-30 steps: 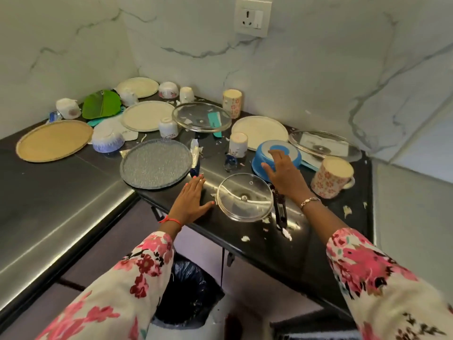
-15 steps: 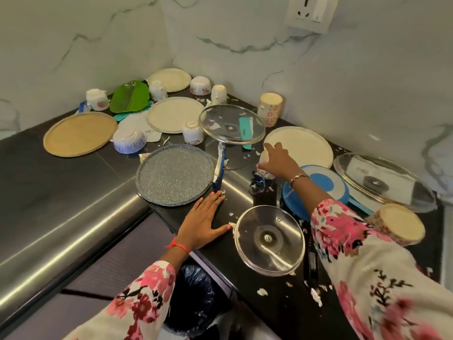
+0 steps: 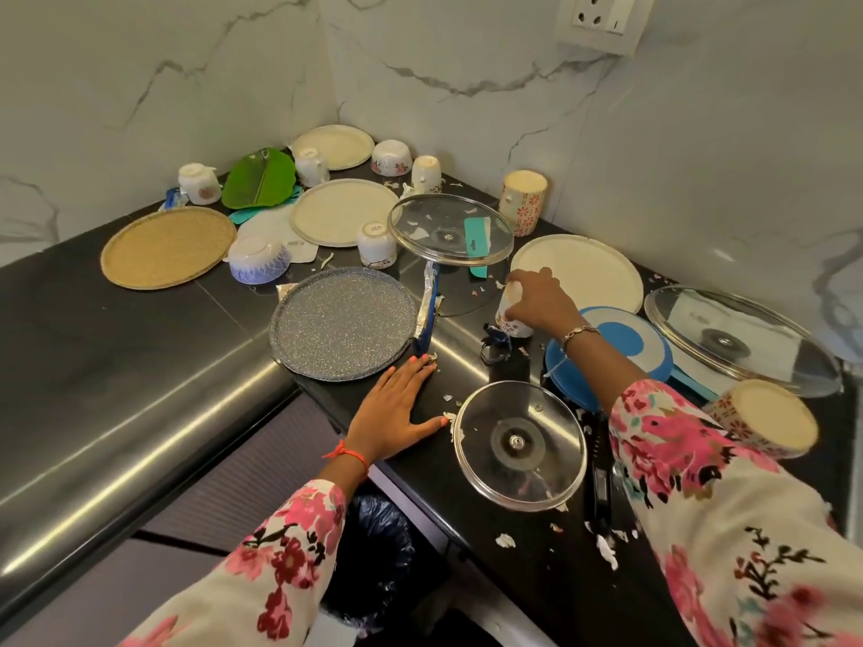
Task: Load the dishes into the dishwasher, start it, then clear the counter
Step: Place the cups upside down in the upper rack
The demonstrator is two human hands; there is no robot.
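Seen from the head camera, a black corner counter is crowded with dishes, most of them turned bottom up. The right hand reaches forward and grips a small floral cup from above, fingers curled round its upturned base. The cup is between a raised glass lid and a blue pan, just in front of a cream plate. The hand covers much of the cup, so it is hard to tell whether it rests on the counter or is just clear of it.

The left hand lies flat, palm down, fingers straight and holding nothing. It is near the counter's front edge, between a speckled grey plate and a smaller glass lid.

Further right, a large glass lid lies flat. A floral mug is just in front of it, tilted with its base toward the camera. A tall floral tumbler stands inverted by the wall.

To the left are a woven round tray, an upturned blue-patterned bowl, an upturned white cup and a green leaf-shaped dish. There are also two more cream plates, one in the middle and one in the corner.

White scraps lie scattered on the counter around the smaller lid. Below the counter edge is a bin lined with a black bag. A wall socket is mounted on the marble wall at the upper right.
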